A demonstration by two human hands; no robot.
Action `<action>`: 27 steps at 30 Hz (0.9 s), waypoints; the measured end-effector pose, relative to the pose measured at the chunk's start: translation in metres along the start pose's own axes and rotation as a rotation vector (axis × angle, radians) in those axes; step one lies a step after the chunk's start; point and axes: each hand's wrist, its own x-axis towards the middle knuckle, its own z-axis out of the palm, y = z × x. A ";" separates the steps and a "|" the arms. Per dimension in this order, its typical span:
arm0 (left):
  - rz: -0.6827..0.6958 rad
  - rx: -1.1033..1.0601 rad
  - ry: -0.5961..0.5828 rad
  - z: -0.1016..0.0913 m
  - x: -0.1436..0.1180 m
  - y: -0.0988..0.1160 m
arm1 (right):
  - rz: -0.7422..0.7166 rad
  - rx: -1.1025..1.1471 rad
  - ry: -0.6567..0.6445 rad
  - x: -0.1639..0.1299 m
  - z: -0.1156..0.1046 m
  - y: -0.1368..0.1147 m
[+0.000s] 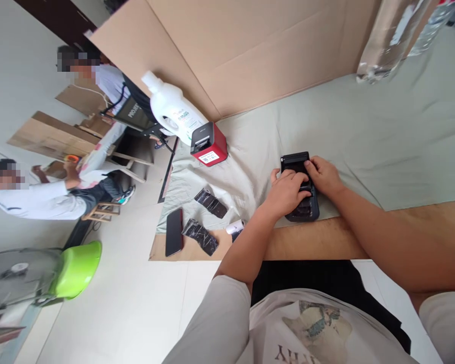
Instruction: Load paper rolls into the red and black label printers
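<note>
A black handheld device [304, 214], shaped like a payment terminal, lies on the cloth near the table's front edge. My left hand [287, 193] is over its middle, fingers bent onto the device and covering much of its surface. Along the upper right side, my right hand [323, 175] grips the casing with the thumb on top. What the left fingertips touch is partly hidden. Left of my forearm is a small white paper roll [235, 227], partly covered by the arm.
Two black marbled strips [211, 202] and a dark phone [174, 232] lie to the left. Behind them are a red and black box-shaped device [214, 146] and a white jug [176, 108]. A cardboard panel [273, 45] borders the back. Two people sit at another table, far left.
</note>
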 end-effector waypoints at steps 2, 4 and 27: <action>-0.013 -0.230 0.126 -0.010 -0.007 -0.002 | -0.001 -0.003 0.000 0.000 -0.001 0.000; -0.068 -0.497 0.241 -0.028 -0.023 -0.009 | -0.001 -0.003 -0.010 0.000 -0.003 0.000; -0.748 0.474 0.347 -0.130 -0.205 -0.133 | 0.019 0.005 -0.057 0.000 -0.010 -0.006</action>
